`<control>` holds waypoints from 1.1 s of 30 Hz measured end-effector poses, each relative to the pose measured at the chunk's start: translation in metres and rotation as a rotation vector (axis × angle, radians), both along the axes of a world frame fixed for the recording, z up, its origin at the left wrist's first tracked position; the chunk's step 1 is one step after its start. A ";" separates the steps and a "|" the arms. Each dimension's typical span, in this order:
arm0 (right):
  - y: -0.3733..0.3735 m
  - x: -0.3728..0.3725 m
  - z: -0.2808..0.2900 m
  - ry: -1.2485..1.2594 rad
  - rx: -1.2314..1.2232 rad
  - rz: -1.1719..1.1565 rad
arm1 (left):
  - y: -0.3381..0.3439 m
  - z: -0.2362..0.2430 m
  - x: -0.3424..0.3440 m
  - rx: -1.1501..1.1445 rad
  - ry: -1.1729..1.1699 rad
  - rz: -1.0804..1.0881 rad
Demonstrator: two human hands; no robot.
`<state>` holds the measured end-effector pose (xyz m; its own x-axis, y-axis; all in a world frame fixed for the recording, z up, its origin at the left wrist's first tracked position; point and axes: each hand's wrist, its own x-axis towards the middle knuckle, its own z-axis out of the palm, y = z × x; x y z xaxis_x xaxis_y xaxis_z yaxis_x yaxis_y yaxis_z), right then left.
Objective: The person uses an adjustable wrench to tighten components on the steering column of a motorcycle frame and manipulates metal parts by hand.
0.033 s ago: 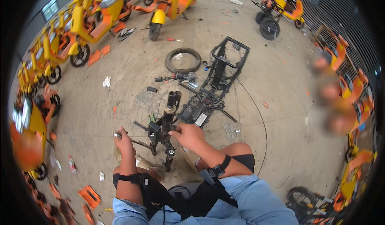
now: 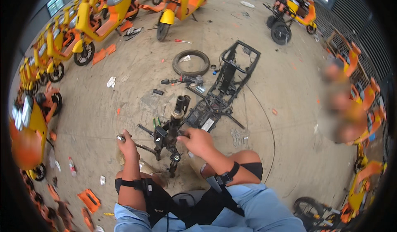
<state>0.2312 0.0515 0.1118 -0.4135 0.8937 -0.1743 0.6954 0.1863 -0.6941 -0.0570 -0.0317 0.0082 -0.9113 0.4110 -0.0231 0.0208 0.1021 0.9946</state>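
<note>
In front of my knees a dark metal fork assembly stands upright on the floor, with two round tubes at its top and green pieces beside its black box. My left hand is wrapped round a metal bar that runs out from the assembly's left side; its shiny end shows above my fist. On the other side, my right hand is closed, thumb and fingers pinched against the assembly's upper body. What lies between those fingertips is too small and dark to name.
Beyond the assembly lies a black vehicle frame, beside a loose tyre and a black handlebar part. A black cable curves over the floor at right. Small metal pieces lie nearby. Yellow scooters line the left side.
The whole view has shifted slightly. Both hands keep the same holds on the bar and at the fork assembly, which stands where it was.
</note>
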 end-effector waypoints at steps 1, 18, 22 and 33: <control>0.005 0.001 -0.007 -0.053 0.019 0.013 | 0.001 0.001 0.000 -0.009 -0.009 0.021; 0.031 -0.007 -0.030 0.031 0.316 0.178 | 0.017 0.003 -0.010 -0.057 0.051 0.106; 0.024 -0.007 -0.022 -0.065 0.405 0.240 | 0.012 0.000 -0.012 -0.043 0.036 0.128; -0.011 -0.005 -0.004 -0.023 0.274 0.215 | -0.004 -0.001 -0.009 -0.032 0.118 0.129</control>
<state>0.2260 0.0401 0.1078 -0.5964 0.8012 0.0484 0.6348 0.5077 -0.5825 -0.0656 -0.0354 0.0072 -0.9536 0.2912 0.0761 0.1221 0.1432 0.9821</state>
